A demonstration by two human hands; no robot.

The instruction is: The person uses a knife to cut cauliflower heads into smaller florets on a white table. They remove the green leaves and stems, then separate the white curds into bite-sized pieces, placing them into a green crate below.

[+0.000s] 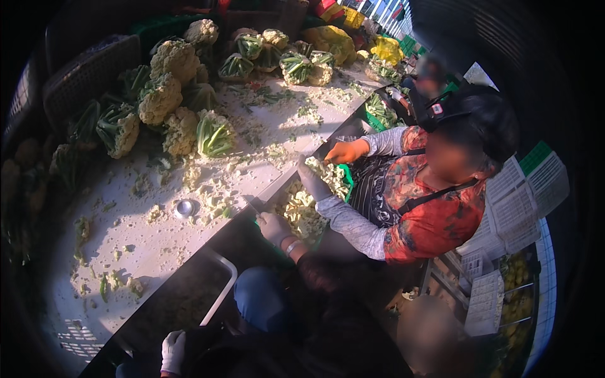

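Observation:
My right hand [275, 227], in a whitish glove with a band at the wrist, grips a knife [253, 204]. The blade points towards the table edge, beside a green crate [267, 236] of cut cauliflower florets [302, 210]. My left hand [173, 350], in a white glove, is low in the view beside dark clothing; its fingers are partly hidden, and I cannot tell whether it holds anything. Whole cauliflower heads [175, 61] are heaped at the far side of the pale table [189, 255]. A small round metal object [184, 208] rests among cauliflower crumbs.
A co-worker in a red patterned shirt [439, 217] sits close on the right, with an orange-gloved hand [347, 151] and a pale-gloved hand [314, 179] over the florets. A bent metal rail [224, 283] stands near my knee. White crates [515, 203] are stacked behind the co-worker.

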